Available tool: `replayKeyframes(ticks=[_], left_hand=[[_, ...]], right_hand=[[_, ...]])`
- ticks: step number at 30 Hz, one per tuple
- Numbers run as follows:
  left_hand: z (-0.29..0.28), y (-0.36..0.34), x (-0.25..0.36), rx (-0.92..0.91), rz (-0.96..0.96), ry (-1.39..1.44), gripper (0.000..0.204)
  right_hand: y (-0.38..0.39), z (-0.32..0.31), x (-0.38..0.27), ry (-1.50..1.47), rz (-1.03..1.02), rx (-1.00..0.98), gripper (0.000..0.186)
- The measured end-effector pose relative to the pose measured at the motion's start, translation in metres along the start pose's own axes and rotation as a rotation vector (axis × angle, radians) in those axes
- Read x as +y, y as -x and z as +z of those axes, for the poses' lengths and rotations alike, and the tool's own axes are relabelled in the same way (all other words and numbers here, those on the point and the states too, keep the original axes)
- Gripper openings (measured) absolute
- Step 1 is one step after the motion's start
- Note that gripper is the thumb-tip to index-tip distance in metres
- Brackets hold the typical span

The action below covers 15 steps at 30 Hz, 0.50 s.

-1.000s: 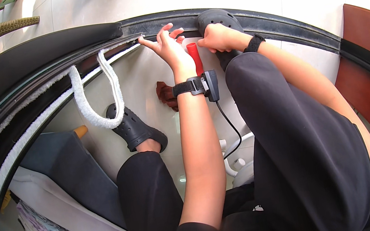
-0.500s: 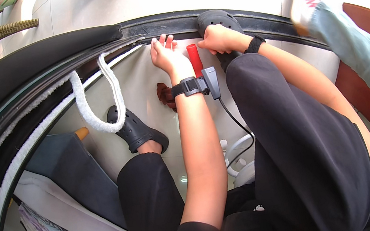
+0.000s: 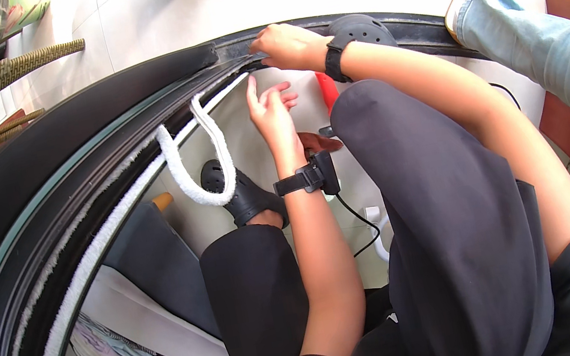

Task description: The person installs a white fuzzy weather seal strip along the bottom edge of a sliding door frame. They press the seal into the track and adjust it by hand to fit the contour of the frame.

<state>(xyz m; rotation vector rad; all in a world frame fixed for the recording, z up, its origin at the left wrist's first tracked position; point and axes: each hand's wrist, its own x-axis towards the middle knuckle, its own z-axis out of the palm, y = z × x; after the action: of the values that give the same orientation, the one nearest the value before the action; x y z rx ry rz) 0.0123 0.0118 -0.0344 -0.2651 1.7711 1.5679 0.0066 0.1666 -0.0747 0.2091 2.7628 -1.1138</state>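
Observation:
My left hand is open, palm up, fingers spread. Its index fingertip is near the end of the white edge of a black door frame. My right hand reaches over the frame's end with fingers curled; whatever they grip is hidden. A fuzzy white strip runs along the frame and hangs out in a loose loop left of my left hand. A red tube lies below my right wrist, partly behind my knee. Beside my left wrist is a brown crumpled thing, partly covered.
A black floor track runs to the right past my shoes. Another person's leg in light-blue jeans stands at the right. A wicker chair is at the upper left. A black cable hangs near my left forearm, beside a white object.
My right hand has moved left from beside the red tube to the frame's end. My left hand's fingers have spread. The view has shifted, and the other person's foot now shows more clearly.

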Motion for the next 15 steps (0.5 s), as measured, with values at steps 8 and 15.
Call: replayKeyframes(ticks=[8, 15], left_hand=[[0.052, -0.018, -0.001, -0.104, -0.18, 0.466, 0.079], [0.045, -0.028, -0.003, 0.009, -0.127, 0.512, 0.089]], right_hand=[[0.053, -0.058, 0.006, -0.311, 0.496, -0.067, 0.028], [0.088, -0.065, 0.005, -0.207, 0.671, -0.547, 0.039]])
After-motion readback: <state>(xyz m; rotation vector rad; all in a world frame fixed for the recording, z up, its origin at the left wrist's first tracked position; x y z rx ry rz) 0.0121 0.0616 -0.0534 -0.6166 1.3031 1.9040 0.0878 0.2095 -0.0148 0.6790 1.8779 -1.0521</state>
